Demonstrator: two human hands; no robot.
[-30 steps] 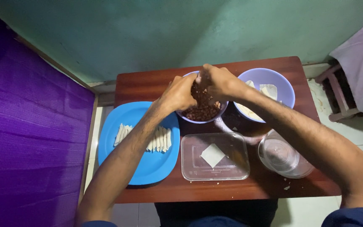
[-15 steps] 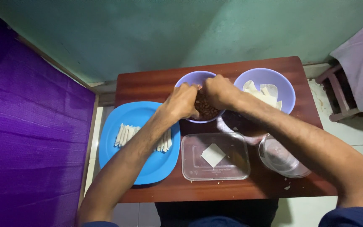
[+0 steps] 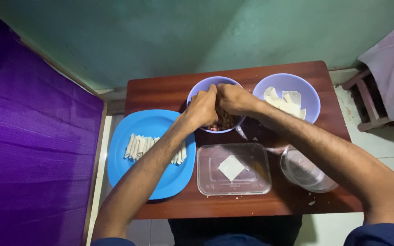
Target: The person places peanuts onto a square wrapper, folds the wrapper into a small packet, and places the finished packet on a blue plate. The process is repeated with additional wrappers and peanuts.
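Observation:
My left hand (image 3: pixel 202 108) and my right hand (image 3: pixel 233 98) meet over a lilac bowl (image 3: pixel 206 84) of brown filling (image 3: pixel 226 120) at the back middle of the small wooden table (image 3: pixel 160 91). Their fingers are bunched together and touch each other above the filling; what they pinch is hidden between them. To the right stands a second lilac bowl (image 3: pixel 292 81) holding pale pastry sheets (image 3: pixel 282 103). On the left a blue plate (image 3: pixel 137 125) carries a row of rolled white pastries (image 3: pixel 137 146), partly under my left forearm.
A clear rectangular plastic lid (image 3: pixel 233 169) with one square white pastry sheet (image 3: pixel 231 167) lies near the front edge. A clear round container (image 3: pixel 305 171) sits right of it. A purple cloth (image 3: pixel 33 146) hangs left; a wooden stool (image 3: pixel 365 100) stands right.
Both hands have dropped lower into the filling bowl and drawn closer together. The raised clump of filling seen a second ago is no longer visible.

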